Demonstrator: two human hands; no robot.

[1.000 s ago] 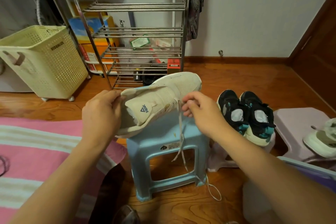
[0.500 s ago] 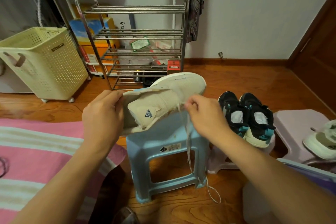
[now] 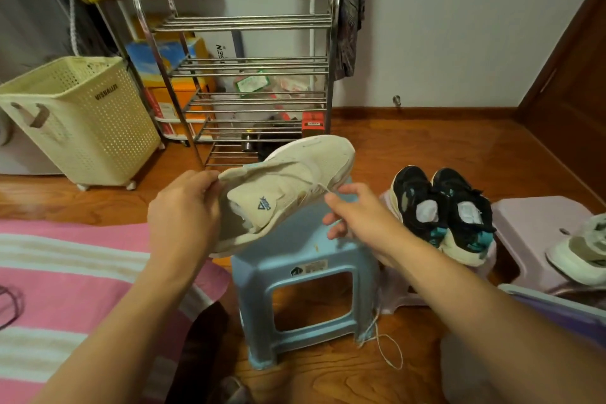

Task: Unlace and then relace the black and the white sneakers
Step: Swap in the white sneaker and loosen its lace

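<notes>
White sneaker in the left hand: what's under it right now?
Under the white sneaker stands the blue stool, its seat partly covered by the shoe. The lace trails beside the stool's leg to the floor. Whether the sole touches the seat cannot be seen.

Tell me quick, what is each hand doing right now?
Left hand: grips the heel of the white sneaker.
Right hand: pinches the white shoelace coming out of that sneaker.
</notes>
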